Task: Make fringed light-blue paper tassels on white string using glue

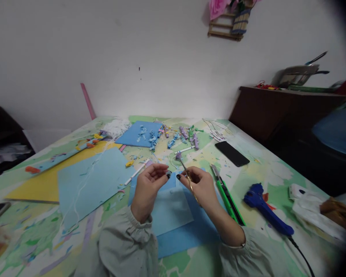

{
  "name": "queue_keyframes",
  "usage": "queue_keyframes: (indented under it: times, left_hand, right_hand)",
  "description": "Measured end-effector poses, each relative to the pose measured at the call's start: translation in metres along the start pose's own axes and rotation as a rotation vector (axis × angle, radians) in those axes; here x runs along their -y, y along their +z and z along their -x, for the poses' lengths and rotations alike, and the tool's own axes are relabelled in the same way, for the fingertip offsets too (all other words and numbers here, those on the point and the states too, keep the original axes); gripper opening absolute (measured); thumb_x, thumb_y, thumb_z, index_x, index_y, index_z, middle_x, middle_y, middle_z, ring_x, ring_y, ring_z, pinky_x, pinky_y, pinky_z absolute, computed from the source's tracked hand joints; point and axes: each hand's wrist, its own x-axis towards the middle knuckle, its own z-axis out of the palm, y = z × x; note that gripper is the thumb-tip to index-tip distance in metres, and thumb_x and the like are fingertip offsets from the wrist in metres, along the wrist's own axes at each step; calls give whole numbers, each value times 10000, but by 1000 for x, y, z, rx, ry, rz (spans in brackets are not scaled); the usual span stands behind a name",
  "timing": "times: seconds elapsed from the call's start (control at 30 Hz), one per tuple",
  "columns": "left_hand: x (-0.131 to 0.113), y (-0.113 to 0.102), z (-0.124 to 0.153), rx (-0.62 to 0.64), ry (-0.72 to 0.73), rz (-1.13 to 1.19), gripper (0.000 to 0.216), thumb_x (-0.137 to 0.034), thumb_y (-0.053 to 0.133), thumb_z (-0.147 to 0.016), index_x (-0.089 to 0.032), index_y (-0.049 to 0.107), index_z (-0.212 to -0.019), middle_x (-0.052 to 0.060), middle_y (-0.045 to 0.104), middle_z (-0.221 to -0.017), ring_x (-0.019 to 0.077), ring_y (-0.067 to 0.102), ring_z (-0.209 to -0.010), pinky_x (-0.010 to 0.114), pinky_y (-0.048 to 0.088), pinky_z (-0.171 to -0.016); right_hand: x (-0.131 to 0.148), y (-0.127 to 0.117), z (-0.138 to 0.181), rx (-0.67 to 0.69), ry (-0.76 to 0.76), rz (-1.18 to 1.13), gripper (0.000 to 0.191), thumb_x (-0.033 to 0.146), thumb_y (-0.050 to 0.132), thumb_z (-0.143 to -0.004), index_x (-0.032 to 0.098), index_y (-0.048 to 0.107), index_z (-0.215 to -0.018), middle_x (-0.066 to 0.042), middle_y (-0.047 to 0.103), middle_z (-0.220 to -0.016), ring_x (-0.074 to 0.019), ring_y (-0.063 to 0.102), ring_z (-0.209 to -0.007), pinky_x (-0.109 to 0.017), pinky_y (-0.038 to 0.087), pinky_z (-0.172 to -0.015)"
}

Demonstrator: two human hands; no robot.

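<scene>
My left hand [150, 184] is raised over the blue foam sheets [175, 215], fingers curled and pinched near its thumb tip; what it pinches is too small to name. My right hand [200, 186] is closed round a thin stick [187, 175] whose far end carries a small purple foam flower [178, 156]. The two hands almost touch at the fingertips. A white stick [137, 172] lies on the table just left of my left hand.
A green utility knife [227, 196] and a blue glue gun [265, 209] lie to the right. A black phone [232, 153] sits further back. Yellow and light blue sheets [86, 181] cover the left. Finished foam flowers [178, 136] lie at the back. A dark cabinet [276, 111] stands right.
</scene>
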Motion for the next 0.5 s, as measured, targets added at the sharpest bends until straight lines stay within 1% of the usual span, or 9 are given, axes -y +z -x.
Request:
queue_keyframes:
  times: [0.03, 0.1, 0.2, 0.37, 0.5]
  left_hand:
    - [-1, 1, 1, 31, -17, -21, 213, -125, 727, -584, -138, 661, -786, 20, 654, -753, 131, 602, -733, 229, 472, -708]
    - [-1, 3, 3, 90, -44, -59, 188, -108, 727, -573, -133, 667, -749, 28, 657, -721, 140, 607, -701, 236, 479, -683]
    - [-1, 6, 5, 137, -56, -91, 188, -91, 719, -567, -145, 670, -740, 28, 661, -735, 143, 612, -704, 237, 483, -689]
    - [0, 6, 5, 176, -50, -98, 182, -137, 732, -586, -157, 669, -756, 26, 656, -749, 150, 613, -720, 258, 491, -712]
    - [1, 5, 4, 189, -38, -81, 204, -165, 743, -598, -157, 667, -786, 31, 651, -762, 151, 607, -738, 259, 490, -720]
  right_hand:
    - [0, 1, 0, 33, 28, -77, 211, 357, 670, -645, 162, 598, -680, 35, 489, -521, -95, 418, -464, -216, 315, -445]
    - [-1, 3, -1, 58, 52, -142, 203, 342, 647, -653, 160, 587, -720, 31, 518, -543, -98, 462, -459, -220, 365, -445]
    - [-2, 5, -1, 63, 75, -222, 193, 312, 661, -622, 170, 552, -695, 42, 513, -544, -99, 498, -465, -225, 411, -461]
    - [-2, 3, -3, 77, 95, -288, 186, 257, 683, -581, 171, 542, -667, 47, 522, -538, -94, 496, -471, -222, 416, -467]
    - [-2, 1, -2, 95, 111, -333, 207, 189, 701, -541, 162, 551, -681, 34, 568, -580, -90, 500, -503, -212, 401, -485]
